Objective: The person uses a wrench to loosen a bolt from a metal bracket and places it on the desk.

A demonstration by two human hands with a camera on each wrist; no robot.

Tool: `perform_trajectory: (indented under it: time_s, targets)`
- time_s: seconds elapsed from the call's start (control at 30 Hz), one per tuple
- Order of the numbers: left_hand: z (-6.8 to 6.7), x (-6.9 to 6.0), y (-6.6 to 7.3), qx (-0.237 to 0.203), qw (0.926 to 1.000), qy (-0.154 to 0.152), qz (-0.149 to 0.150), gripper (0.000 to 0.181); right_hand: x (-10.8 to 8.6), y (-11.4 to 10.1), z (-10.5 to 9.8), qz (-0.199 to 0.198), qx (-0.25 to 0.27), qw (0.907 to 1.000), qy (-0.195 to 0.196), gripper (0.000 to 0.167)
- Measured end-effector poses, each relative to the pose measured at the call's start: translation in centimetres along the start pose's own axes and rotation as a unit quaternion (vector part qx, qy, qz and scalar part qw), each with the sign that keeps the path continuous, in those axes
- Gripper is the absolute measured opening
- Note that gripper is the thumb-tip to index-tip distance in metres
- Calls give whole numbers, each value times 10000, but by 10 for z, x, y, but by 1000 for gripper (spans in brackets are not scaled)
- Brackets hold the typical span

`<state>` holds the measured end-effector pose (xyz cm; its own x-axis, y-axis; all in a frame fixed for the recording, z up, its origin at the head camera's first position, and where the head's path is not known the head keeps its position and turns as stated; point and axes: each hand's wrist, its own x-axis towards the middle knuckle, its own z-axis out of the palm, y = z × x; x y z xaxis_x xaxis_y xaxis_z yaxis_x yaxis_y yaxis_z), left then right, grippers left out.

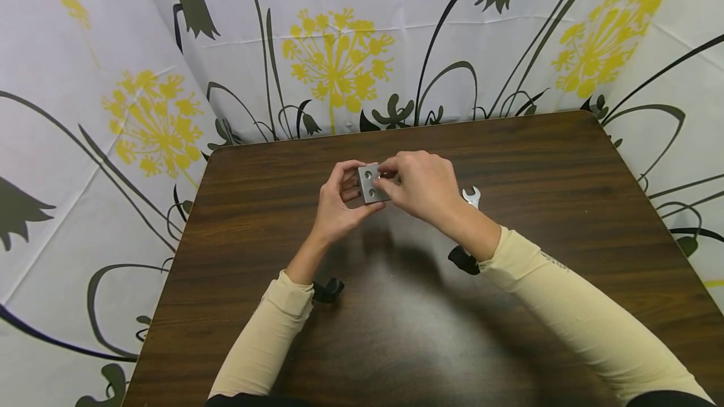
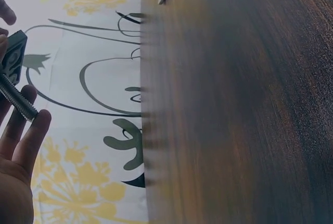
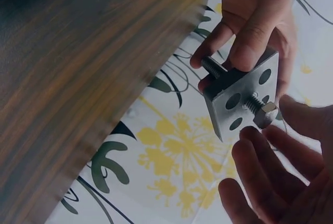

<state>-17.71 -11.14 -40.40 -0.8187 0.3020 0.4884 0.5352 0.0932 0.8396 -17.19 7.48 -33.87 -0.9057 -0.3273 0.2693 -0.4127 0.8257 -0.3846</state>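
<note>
A grey metal plate [image 1: 365, 184] with several round holes is held up above the table by my left hand [image 1: 335, 211], thumb and fingers along its edges. Through one hole runs a hex bolt [image 3: 266, 115]; some thread shows below its head in the right wrist view. My right hand [image 1: 425, 186] has its thumb and fingers around the bolt head. The threaded shank [image 2: 20, 100] sticks out on the plate's other side, beside the left fingertips. How firmly the right fingertips press on the head is hard to see.
An open-end wrench [image 1: 472, 196] lies on the dark wooden table [image 1: 254, 206], partly hidden behind the right wrist. A white curtain [image 1: 424, 17] with yellow and grey flowers hangs behind the far edge and at the sides.
</note>
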Motion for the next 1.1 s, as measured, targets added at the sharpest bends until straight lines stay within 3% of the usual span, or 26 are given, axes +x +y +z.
perform_trajectory:
  time_s: [0.13,0.37,0.63,0.83,1.1]
  targets:
    - [0,0,0,57,10000,2,26,69,0,0,0,189,36,9998,14,25]
    - [0,0,-1,26,10000,-17,46,69,-1,0,-3,-59,27,9998,-173,23]
    - [0,1,1,76,9999,16,86,69,0,-1,-3,214,74,9997,-80,27]
    - [1,1,1,52,10000,-14,45,69,0,-2,-4,48,6,9996,-292,23]
    - [1,1,2,74,10000,-2,44,69,0,0,-3,284,120,9994,-126,25]
